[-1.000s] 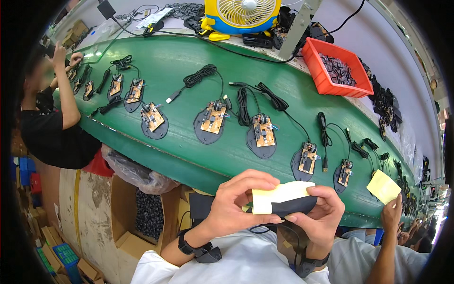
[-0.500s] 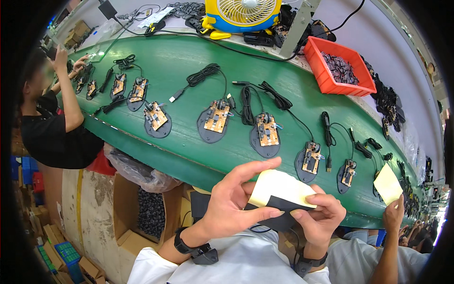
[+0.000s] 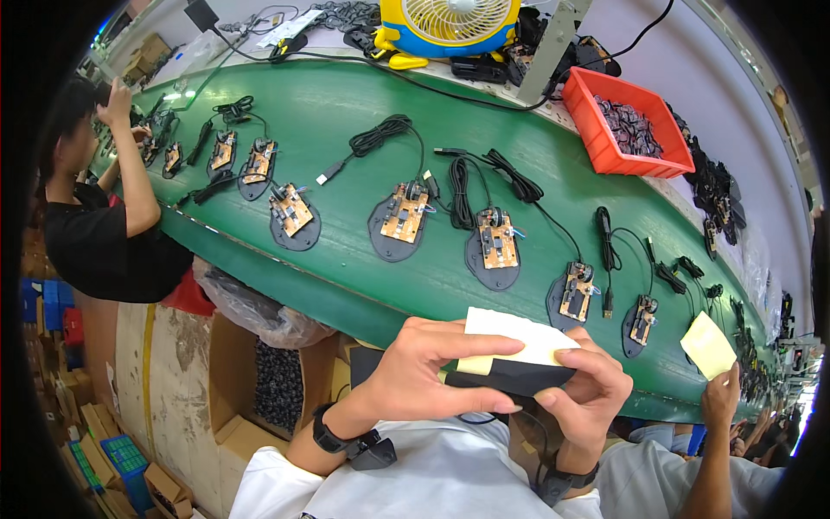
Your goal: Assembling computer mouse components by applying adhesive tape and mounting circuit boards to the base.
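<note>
In front of my chest, both hands hold a pale yellow paper (image 3: 523,325) with a black strip (image 3: 529,377) along its lower edge. My left hand (image 3: 424,374) grips the left end, its index finger lying across the paper and the thumb below the strip. Fingers and thumb of my right hand (image 3: 590,381) pinch the right end. Whether the black strip is stuck to the paper or lies behind it, I cannot tell. Just beyond the hands, on the green belt, is a computer mouse base (image 3: 575,294) with a tan circuit board and a black cable.
Several similar mouse bases (image 3: 399,223) with coiled cables lie along the green belt (image 3: 346,259). Behind it stand a red bin (image 3: 635,160) of small dark parts and a yellow-blue fan (image 3: 454,30). People sit at left and right; the right one's hand (image 3: 719,398) holds a yellow sheet (image 3: 709,346).
My left index finger has come down across the front of the paper. More of the black strip now faces me. The person at left has shifted their arms.
</note>
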Action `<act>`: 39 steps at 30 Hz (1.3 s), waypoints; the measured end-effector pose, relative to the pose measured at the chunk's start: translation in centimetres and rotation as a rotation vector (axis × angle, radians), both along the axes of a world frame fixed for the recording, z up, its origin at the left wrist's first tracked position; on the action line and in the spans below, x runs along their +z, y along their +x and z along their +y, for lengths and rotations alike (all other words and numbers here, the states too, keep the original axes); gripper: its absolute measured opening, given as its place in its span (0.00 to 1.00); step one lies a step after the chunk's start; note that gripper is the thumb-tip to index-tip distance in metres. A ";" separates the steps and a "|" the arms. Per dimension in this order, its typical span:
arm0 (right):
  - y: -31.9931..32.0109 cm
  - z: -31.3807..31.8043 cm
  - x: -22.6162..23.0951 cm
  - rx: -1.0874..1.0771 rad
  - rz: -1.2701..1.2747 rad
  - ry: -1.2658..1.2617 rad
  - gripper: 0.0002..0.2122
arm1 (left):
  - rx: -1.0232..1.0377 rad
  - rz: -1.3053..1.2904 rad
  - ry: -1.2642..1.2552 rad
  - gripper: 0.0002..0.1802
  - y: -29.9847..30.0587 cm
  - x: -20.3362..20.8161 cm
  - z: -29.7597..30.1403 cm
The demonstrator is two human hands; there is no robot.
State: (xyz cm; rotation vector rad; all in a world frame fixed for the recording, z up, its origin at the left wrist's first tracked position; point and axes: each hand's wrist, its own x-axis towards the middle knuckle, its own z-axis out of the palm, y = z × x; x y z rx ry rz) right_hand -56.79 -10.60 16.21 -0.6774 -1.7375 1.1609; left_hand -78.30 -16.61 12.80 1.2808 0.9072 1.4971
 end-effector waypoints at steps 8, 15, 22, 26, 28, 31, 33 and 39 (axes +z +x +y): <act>-0.1 -0.4 0.0 0.006 -0.064 0.061 0.17 | 0.053 0.142 0.043 0.22 -0.9 0.0 0.4; 0.0 -0.4 0.9 -0.059 -0.208 0.117 0.16 | 0.085 0.300 0.151 0.20 -1.0 -0.3 0.7; -2.9 -0.9 4.6 -0.070 -0.617 0.503 0.17 | 0.091 0.357 0.282 0.21 -0.7 0.1 0.7; -3.0 -0.2 4.5 -0.065 -0.690 0.625 0.14 | 0.047 0.359 0.208 0.19 -0.5 0.4 0.9; -3.0 -0.3 4.2 -0.050 -0.683 0.628 0.14 | 0.063 0.302 0.212 0.18 -0.5 0.2 0.9; -3.2 -0.3 4.0 -0.037 -0.683 0.629 0.13 | 0.052 0.299 0.235 0.17 -0.9 0.2 0.9; -3.3 -0.3 4.1 -0.031 -0.690 0.630 0.13 | 0.020 0.374 0.233 0.16 -1.1 0.2 0.8; -3.2 -0.3 4.3 0.014 -0.730 0.620 0.13 | -0.053 0.386 0.226 0.18 -1.4 -0.5 1.0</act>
